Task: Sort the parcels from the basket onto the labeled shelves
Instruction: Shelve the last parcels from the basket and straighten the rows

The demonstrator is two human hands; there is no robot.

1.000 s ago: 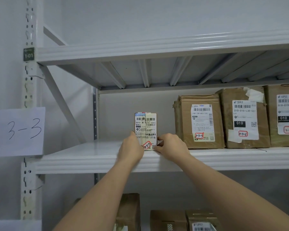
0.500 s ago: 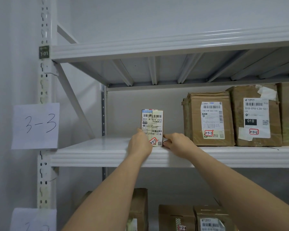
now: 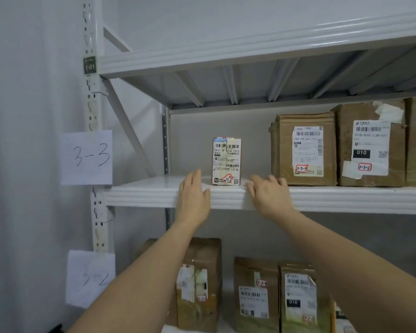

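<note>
A small parcel [image 3: 226,161] covered in white shipping labels stands upright on the white shelf [image 3: 144,195] marked by the paper sign 3-3 [image 3: 87,157]. My left hand [image 3: 194,194] hovers just left of the parcel at the shelf's front edge, fingers straight, holding nothing. My right hand [image 3: 268,194] is just right of the parcel with fingers relaxed, also empty. Neither hand touches the parcel.
Brown cardboard boxes tagged 3-3-5 [image 3: 304,150] and 3-3-6 [image 3: 370,145] stand to the right on the same shelf. Several labelled boxes [image 3: 257,294] fill the shelf below, beside a 3-2 sign [image 3: 90,278]. The rack's upright post [image 3: 94,121] and a white wall lie left.
Both hands have let go of the small parcel and drawn back to the shelf's front edge, fingers opened. The parcel stays standing where it was set.
</note>
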